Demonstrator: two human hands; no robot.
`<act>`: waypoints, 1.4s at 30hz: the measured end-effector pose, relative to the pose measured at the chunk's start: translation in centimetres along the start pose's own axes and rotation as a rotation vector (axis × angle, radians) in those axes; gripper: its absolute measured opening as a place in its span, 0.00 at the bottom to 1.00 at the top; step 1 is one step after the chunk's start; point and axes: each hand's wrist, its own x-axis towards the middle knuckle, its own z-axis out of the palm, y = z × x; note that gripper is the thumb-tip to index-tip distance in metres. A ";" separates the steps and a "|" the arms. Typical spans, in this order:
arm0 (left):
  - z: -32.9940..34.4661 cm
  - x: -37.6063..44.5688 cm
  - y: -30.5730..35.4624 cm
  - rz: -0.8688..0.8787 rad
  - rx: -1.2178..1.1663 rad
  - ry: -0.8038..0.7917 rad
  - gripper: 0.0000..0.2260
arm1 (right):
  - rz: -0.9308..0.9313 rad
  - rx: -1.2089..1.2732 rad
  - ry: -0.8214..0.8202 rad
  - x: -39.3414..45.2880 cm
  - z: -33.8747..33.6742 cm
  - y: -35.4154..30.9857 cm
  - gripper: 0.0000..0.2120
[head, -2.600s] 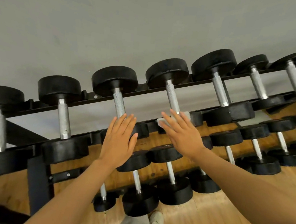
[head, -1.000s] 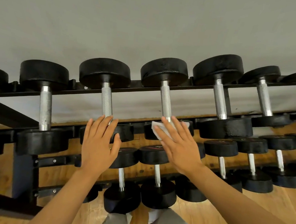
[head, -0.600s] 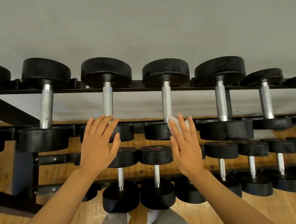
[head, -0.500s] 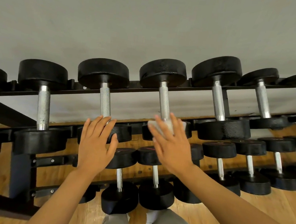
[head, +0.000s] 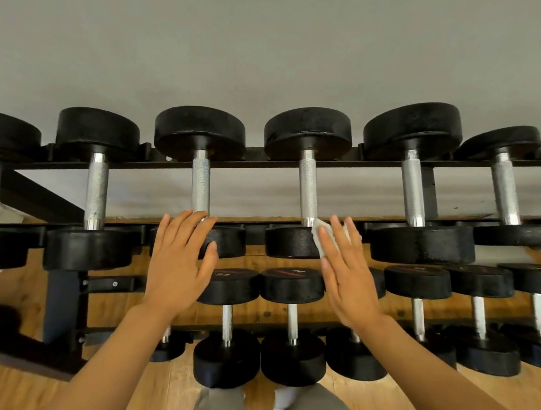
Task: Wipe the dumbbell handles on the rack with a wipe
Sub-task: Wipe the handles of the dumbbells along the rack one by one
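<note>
Up at the top tier of the rack [head: 360,162], the right hand [head: 348,273] is held flat, fingers straight and slightly spread, pressing a white wipe [head: 320,238] beneath them; the hand grips nothing by curling. That wipe lies against the near black head of a dumbbell and the lower end of its knurled steel handle [head: 307,188], peeking out past the fingers on their left. The forearm runs in from the lower right, rising toward the rack. Level with it, the left hand [head: 181,262] is also open and flat, fingertips at the base of the neighbouring handle [head: 200,182] and palm over that dumbbell's near head, its forearm coming up from the lower left. Below hang more dumbbells on a lower tier [head: 292,287], above a wooden floor [head: 425,404].
</note>
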 end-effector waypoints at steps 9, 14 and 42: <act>0.5 0.0 1.5 -0.124 0.040 0.094 0.20 | -0.516 -0.208 -0.245 3.5 -1.9 0.6 0.26; 0.9 -0.3 2.1 -0.191 0.044 0.097 0.21 | -0.371 0.152 -0.364 7.1 -5.4 2.7 0.23; 1.4 0.0 1.3 -0.149 -0.047 0.161 0.18 | -0.748 -0.383 -0.532 18.8 -2.5 4.5 0.20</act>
